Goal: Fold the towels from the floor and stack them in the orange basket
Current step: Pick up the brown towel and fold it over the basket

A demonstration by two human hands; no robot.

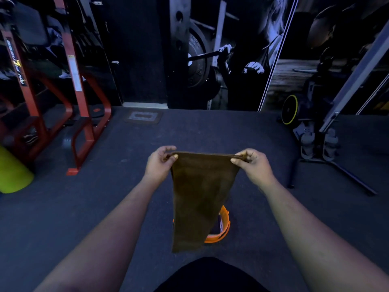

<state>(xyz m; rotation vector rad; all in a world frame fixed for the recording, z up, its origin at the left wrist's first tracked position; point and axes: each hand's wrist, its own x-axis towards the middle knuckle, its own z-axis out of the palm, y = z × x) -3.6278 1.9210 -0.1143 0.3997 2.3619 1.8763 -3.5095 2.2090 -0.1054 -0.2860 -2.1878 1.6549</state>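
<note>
A dark brown towel point(200, 197) hangs in the air in front of me, folded double along its top edge. My left hand point(161, 163) pinches its top left corner and my right hand point(251, 165) pinches its top right corner. The towel's lower end hangs over the orange basket point(224, 223), which stands on the floor right below; only the basket's right rim and a bit of its left rim show. What lies inside the basket is mostly hidden by the towel.
Dark rubber floor point(105, 207) all around. A red gym machine frame point(84, 123) stands at the left with a lime-green roll point(12, 173) beside it. A black stand with legs point(328, 163) is at the right. A wall mural is ahead.
</note>
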